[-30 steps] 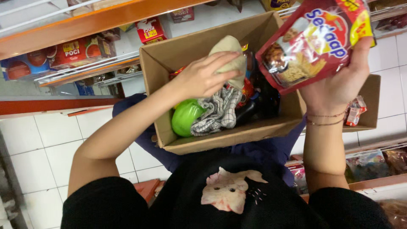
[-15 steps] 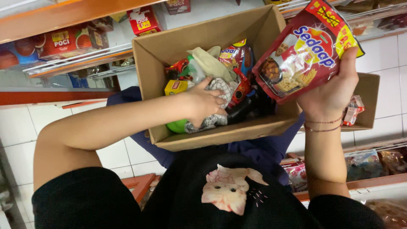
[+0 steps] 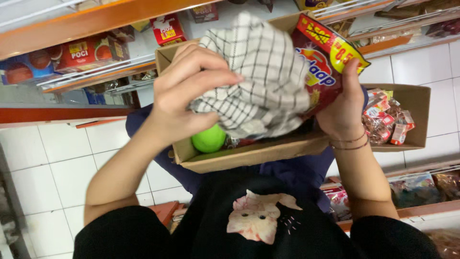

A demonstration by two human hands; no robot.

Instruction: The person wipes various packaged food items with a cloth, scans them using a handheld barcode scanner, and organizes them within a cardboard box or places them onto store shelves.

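Note:
My left hand [image 3: 189, 93] grips a white cloth with a thin black grid [image 3: 261, 76], lifted above an open cardboard box [image 3: 249, 153] that rests on my lap. My right hand [image 3: 342, 108] holds a red and yellow snack packet [image 3: 321, 62] upright, right behind the cloth, over the box's right side. A bright green ball [image 3: 209, 139] lies inside the box just under my left hand. The cloth hides most of what else the box holds.
A second, smaller cardboard box [image 3: 412, 115] with several small red and white sachets sits to the right. Shelves with orange edges [image 3: 96, 19] carry boxed goods ahead. White floor tiles [image 3: 52, 168] lie to the left. More packets [image 3: 417, 184] fill a low shelf at right.
My left hand has closed on the checked cloth and pulled it up out of the box. The right hand's packet has stayed raised, now partly behind the cloth.

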